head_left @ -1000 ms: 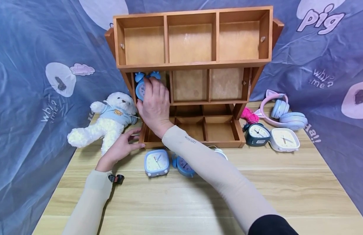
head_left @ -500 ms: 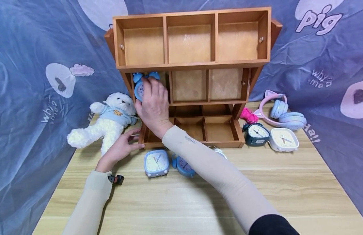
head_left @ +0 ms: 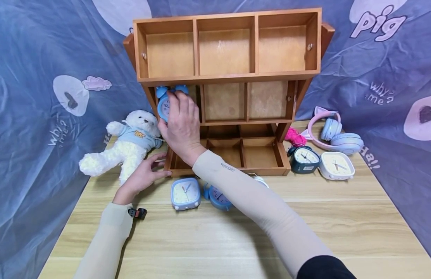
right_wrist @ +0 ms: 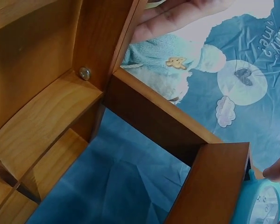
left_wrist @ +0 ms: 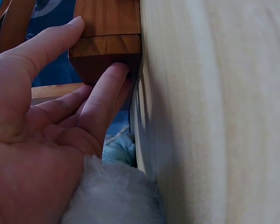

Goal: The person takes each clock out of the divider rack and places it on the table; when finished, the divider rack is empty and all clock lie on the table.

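My right hand (head_left: 182,126) holds a light-blue twin-bell alarm clock (head_left: 163,107) in the left compartment of the middle tier of a brown wooden shelf (head_left: 229,79). The fingers cover the right part of the dial. In the right wrist view the same clock (right_wrist: 242,210) shows beside a wooden wall at the lower right corner. My left hand (head_left: 140,178) touches the front left corner of the bottom tier, thumb at the front and extended fingers against the side. The left wrist view shows those fingers (left_wrist: 102,95) along the wood, just above the table.
A white teddy bear (head_left: 131,143) leans by the left hand. Before the shelf stand a square blue clock (head_left: 185,193) and a round blue clock (head_left: 219,197), partly behind the right arm. On the right are a dark green clock (head_left: 305,159), a white clock (head_left: 337,166) and headphones (head_left: 335,131).
The right hand and the light-blue clock have shifted slightly to the left within the compartment. The left hand stays at the corner of the bottom tier.
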A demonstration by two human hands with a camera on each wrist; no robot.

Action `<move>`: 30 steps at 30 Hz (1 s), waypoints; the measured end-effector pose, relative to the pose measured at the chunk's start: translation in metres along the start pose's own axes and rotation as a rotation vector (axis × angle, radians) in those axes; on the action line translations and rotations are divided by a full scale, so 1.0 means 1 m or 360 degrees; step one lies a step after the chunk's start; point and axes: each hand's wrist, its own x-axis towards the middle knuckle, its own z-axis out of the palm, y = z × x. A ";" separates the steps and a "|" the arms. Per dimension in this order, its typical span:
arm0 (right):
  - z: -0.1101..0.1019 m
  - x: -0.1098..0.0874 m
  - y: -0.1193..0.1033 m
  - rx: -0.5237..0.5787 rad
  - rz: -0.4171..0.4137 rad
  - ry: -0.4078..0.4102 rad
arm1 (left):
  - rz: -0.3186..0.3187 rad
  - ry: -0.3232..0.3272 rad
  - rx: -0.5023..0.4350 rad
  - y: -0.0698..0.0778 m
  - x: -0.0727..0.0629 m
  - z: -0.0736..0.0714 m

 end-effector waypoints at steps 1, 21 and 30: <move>0.000 0.000 0.000 0.0002 0.0003 -0.0004 | -0.0003 -0.0001 -0.0001 0.000 0.000 0.000; -0.012 -0.005 -0.002 0.0063 -0.0023 -0.0052 | -0.0009 -0.0004 -0.0007 0.003 -0.002 0.001; -0.021 -0.006 0.001 0.0090 -0.0050 -0.0052 | -0.0012 -0.0008 -0.0023 0.006 -0.004 0.000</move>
